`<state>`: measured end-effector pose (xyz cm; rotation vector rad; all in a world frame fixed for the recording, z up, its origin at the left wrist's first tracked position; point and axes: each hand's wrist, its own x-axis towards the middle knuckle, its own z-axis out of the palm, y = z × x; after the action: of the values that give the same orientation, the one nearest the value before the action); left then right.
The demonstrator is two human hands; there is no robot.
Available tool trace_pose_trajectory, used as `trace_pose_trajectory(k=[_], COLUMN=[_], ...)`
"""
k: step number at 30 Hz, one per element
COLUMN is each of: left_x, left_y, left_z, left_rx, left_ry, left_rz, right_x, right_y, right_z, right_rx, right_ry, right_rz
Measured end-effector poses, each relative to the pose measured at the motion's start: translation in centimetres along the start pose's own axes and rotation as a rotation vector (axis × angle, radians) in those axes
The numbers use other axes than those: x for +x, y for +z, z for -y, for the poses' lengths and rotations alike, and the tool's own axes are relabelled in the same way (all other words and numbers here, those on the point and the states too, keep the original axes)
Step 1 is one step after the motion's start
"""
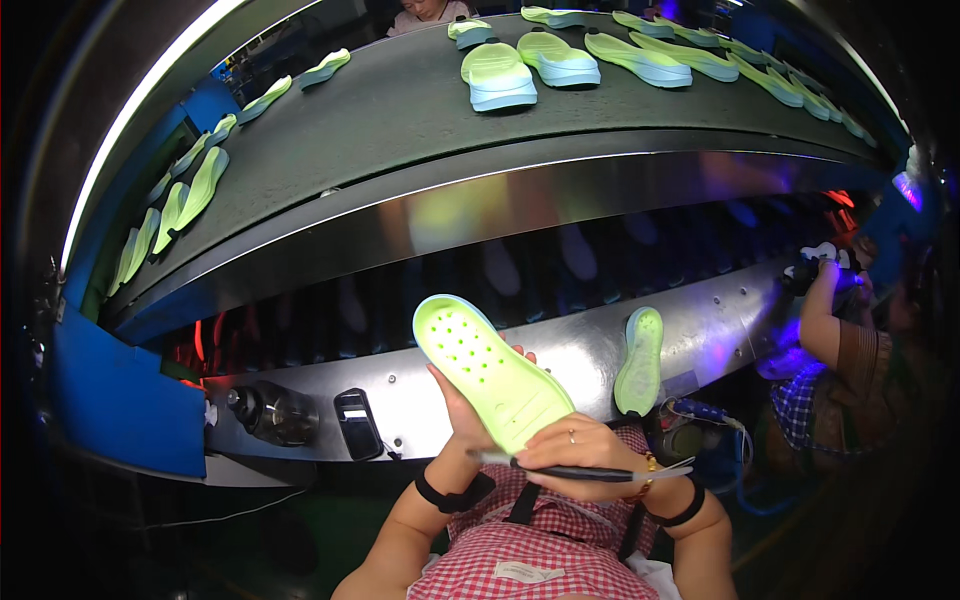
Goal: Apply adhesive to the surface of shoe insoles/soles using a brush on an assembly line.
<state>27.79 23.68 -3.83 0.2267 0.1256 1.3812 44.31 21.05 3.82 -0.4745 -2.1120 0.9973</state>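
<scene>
A pale green shoe sole (pixel 490 375) with a light blue rim is tilted up in front of me, its hollow inner face showing. Small holes dot its wide toe end. My left hand (pixel 462 412) grips it from beneath and along its left edge, with fingertips showing at the far right edge. At the narrow heel end, my right hand (pixel 580 450) is closed around a slim black-handled brush (pixel 575 472). The brush's pale tip points left, and a thin clear tube trails from its other end. Right fingers also touch the heel of the sole.
Another green sole (pixel 641 365) lies on the metal ledge (pixel 580 365) to the right. A dark bottle (pixel 275 413) and a phone (pixel 360 424) sit at left. Beyond, a conveyor belt (pixel 380 110) carries several soles. A co-worker's arm (pixel 822 320) is at far right.
</scene>
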Motion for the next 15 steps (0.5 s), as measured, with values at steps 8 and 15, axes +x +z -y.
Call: trace_pose_trajectory(k=[8,15], left_x=[0.7,1.3], left_y=[1.9,2.5], left_z=[-1.5,-2.3], left_rx=[0.083,0.092], left_ry=[0.127,0.131], left_rz=[0.021,0.140], right_x=[-1.2,-1.9], right_y=[-1.9,-2.3], right_z=[0.1,-0.5], right_rx=[0.160,0.103], right_ry=[0.088,0.148], right_rz=[0.100,0.034])
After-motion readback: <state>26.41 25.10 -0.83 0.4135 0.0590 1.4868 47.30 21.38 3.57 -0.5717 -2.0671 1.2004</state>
